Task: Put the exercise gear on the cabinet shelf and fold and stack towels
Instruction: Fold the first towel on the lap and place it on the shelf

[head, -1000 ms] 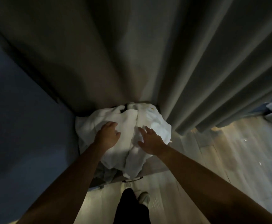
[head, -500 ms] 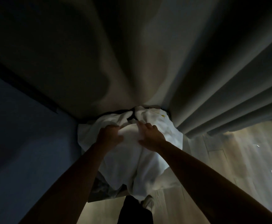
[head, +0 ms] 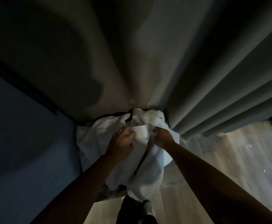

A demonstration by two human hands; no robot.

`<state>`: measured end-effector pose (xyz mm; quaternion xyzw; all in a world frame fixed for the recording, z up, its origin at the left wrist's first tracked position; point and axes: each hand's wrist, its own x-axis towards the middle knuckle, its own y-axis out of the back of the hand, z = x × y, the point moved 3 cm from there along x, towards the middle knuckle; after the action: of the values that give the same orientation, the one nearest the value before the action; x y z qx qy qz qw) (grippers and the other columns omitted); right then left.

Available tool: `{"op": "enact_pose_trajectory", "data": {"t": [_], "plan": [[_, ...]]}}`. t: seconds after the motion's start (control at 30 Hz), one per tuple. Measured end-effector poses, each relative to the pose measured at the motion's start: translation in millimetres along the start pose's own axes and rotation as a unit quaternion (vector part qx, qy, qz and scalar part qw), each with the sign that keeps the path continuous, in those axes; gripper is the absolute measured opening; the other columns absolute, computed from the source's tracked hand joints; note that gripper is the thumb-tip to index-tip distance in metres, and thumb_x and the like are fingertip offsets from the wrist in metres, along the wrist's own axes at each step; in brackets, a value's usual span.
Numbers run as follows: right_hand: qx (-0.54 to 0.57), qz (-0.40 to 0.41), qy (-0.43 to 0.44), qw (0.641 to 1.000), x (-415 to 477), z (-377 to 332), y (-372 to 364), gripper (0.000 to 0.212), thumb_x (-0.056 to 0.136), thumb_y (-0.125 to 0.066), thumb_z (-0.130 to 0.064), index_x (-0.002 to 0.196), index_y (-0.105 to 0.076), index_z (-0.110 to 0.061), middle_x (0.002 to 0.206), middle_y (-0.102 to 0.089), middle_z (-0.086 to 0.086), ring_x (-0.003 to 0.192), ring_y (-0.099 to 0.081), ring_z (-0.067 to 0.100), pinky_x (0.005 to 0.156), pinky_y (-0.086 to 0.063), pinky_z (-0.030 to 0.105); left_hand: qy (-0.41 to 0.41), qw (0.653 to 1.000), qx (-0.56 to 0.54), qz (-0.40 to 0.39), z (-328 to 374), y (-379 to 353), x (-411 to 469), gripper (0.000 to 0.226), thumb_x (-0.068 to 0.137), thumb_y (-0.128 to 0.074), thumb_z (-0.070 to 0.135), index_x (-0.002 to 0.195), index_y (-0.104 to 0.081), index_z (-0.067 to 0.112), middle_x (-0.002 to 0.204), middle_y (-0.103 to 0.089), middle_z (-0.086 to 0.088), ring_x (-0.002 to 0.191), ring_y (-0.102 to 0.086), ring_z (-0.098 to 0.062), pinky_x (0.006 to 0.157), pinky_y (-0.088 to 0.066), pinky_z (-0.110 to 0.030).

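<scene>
We see a white towel (head: 148,167) bunched in a loose heap at the foot of the grey curtain (head: 213,78), just left of where its deep folds reach the floor. The heap's far edge touches the curtain's hem and its near end hangs down toward us. A small yellow mark (head: 161,118) shows on the towel's top corner, right beside the curtain.

Both of our hands are on the heap. Our left hand (head: 122,143) lies on the side away from the curtain's folds, its fingers curled together and clamped on a gathered ridge of cloth. Our right hand (head: 162,136) is on the side nearer the folds, with its fingers tucked into a crease and pinching the towel. The fingertips are hidden in the cloth. The two hands are close together, with only a narrow band of towel between them.

A dark strip (head: 128,117) peeks out from under the towel's far edge, against the curtain. In this dim light it may be another piece of cloth, but we cannot tell.

Left of the curtain, a blue wall (head: 26,143) fills that side. A pale wooden floor (head: 229,167) runs below the curtain's folds. Nearest us, well below the curtain, are a dark trouser leg (head: 132,210) and a light shoe (head: 147,206).
</scene>
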<state>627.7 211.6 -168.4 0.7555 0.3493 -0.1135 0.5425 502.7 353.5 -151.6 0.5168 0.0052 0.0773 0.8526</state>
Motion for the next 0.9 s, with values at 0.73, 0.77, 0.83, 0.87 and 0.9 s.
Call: {"op": "enact_pose_trajectory", "data": {"t": [0.73,0.77,0.83,0.87,0.9], "plan": [[0.135,0.007,0.207,0.969,-166.8,55.1,110.3,0.048,0.085,-0.055,0.008,0.131,-0.056,-0.008,0.131,-0.056,0.013,0.118,-0.055,0.030,0.087,-0.049,0.031,0.270,0.907,-0.283,0.158,125.8,39.0,-56.4,0.016,0.097,-0.046,0.005,0.112,-0.052,0.002,0.101,-0.054,-0.009,0.098,-0.053,-0.024,0.079,-0.034,-0.022],[0.157,-0.001,0.214,0.964,-172.0,53.9,103.9,0.042,0.089,-0.049,0.008,0.125,-0.061,-0.008,0.131,-0.057,0.013,0.118,-0.056,0.028,0.092,-0.048,0.030,0.265,0.907,-0.286,0.163,136.1,50.7,-50.8,0.017,0.096,-0.045,0.005,0.112,-0.053,0.005,0.102,-0.054,-0.007,0.097,-0.052,-0.021,0.079,-0.034,-0.021],[0.204,-0.001,0.220,0.954,-184.1,46.6,97.6,0.028,0.096,-0.049,-0.005,0.117,-0.067,-0.010,0.126,-0.062,0.010,0.115,-0.058,0.023,0.093,-0.046,0.026,0.236,0.912,-0.289,0.172,158.9,73.1,-38.0,0.015,0.095,-0.044,0.007,0.104,-0.053,0.013,0.101,-0.056,-0.003,0.095,-0.052,-0.018,0.079,-0.036,-0.023],[0.230,0.003,0.228,0.946,-189.4,42.6,97.5,0.026,0.097,-0.052,-0.011,0.119,-0.066,-0.010,0.125,-0.063,0.010,0.113,-0.059,0.021,0.092,-0.046,0.025,0.223,0.911,-0.296,0.181,170.2,85.2,-32.2,0.014,0.094,-0.045,0.008,0.100,-0.053,0.016,0.099,-0.057,-0.003,0.094,-0.053,-0.018,0.079,-0.039,-0.026],[0.254,0.012,0.242,0.936,-194.0,38.4,100.1,0.029,0.097,-0.054,-0.015,0.124,-0.063,-0.010,0.127,-0.062,0.010,0.112,-0.059,0.019,0.092,-0.046,0.024,0.212,0.908,-0.305,0.195,180.9,98.0,-26.9,0.013,0.093,-0.045,0.008,0.098,-0.054,0.017,0.097,-0.058,-0.003,0.093,-0.054,-0.018,0.079,-0.041,-0.027]]}}
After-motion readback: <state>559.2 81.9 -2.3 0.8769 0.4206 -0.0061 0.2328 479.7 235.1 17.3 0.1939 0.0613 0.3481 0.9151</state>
